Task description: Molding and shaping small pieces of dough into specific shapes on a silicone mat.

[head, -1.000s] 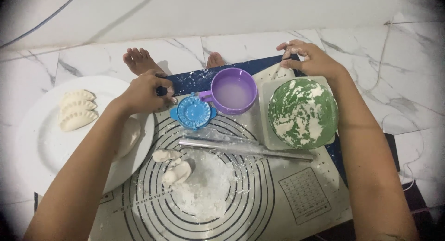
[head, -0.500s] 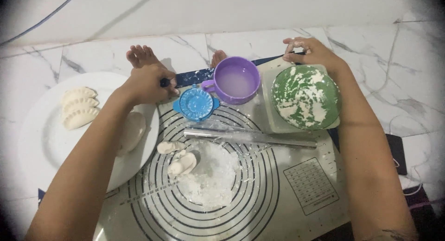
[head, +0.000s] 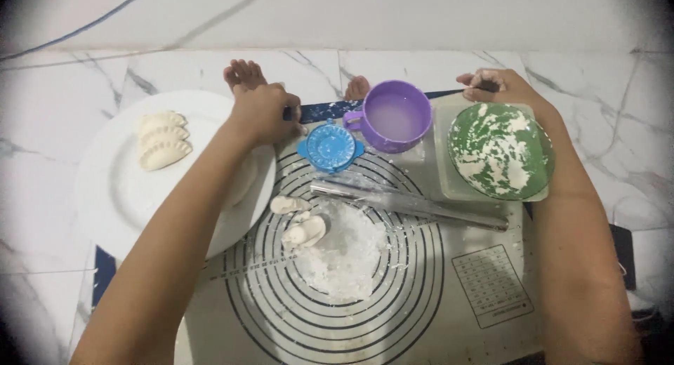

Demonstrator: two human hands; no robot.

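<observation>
While both hands [head: 261, 112] stay put | fingers curled; grip contents unclear | view shifted

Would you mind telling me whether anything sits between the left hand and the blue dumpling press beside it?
Nothing visible does. The left hand rests at the mat's upper left corner, and the blue dumpling press lies just to its right with only bare mat between. The purple cup stands beyond the press.

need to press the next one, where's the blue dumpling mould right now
In the head view, the blue dumpling mould lies open at the top of the baking mat, just right of the left hand and touching the purple cup.
</observation>
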